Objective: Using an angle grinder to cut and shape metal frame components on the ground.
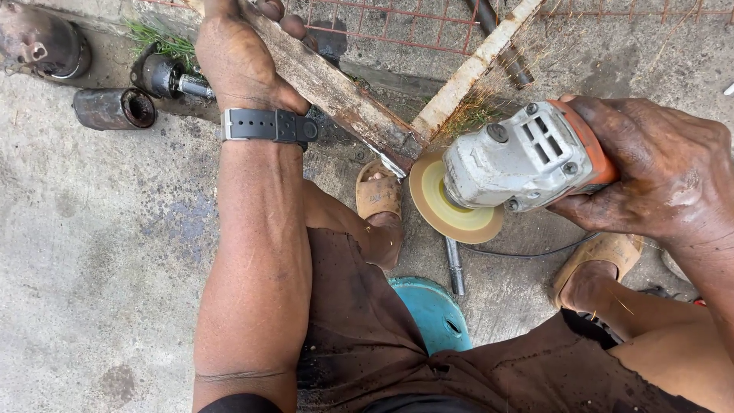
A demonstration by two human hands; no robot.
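Down at the concrete floor [92, 252], between the person's sandalled feet, the work is under way. The left hand [241, 57] is wrapped tight around a rusty angle iron bar [336, 95], holding it slanted, its lower end just above the left sandal [377, 193]. The right hand [657, 168] is clamped on the orange body of an angle grinder [524, 157], whose yellowish disc [451, 206] meets the bar's lower end. That tip shows a narrow streak of bright metal, while the bar above it is brown and flaky with rust, so the cleaning looks barely begun: judged from this, nearly the whole length is left. No sparks show, so whether the disc is turning cannot be told. A second, pale bar [474, 65] crosses behind, a blue stool seat [432, 310] sits under the person, and a black cord [527, 252] trails across the floor.
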